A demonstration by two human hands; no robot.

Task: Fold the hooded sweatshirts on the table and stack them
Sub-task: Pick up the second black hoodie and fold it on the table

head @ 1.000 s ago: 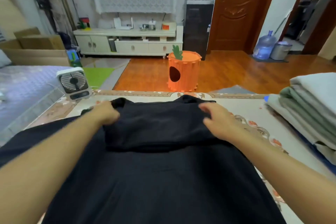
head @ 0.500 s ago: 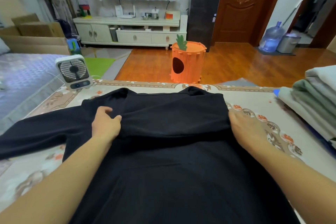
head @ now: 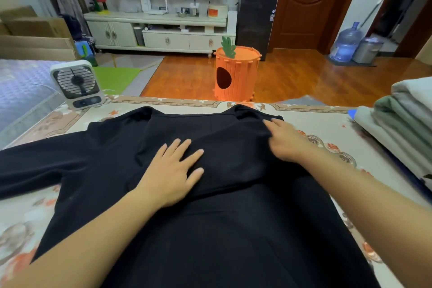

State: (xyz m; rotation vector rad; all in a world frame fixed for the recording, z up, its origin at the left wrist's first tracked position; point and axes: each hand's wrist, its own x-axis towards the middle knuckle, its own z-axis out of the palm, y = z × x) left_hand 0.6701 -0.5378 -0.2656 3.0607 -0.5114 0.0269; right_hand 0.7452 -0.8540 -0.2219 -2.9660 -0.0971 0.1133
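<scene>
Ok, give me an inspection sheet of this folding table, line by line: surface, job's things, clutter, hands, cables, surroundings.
Surface: table under a floral cloth.
Job's things: black sweatshirt spread flat, hood folded down over the body, one sleeve stretched out to the left; stack of folded garments at the right edge.
Clutter: small white fan on the far left corner.
Hands: left hand flat on the hood, fingers spread; right hand on the hood's right edge, blurred.
Cables: nothing seen on the table.
Surroundings: orange carrot-shaped bin, water jug, wooden door.
</scene>
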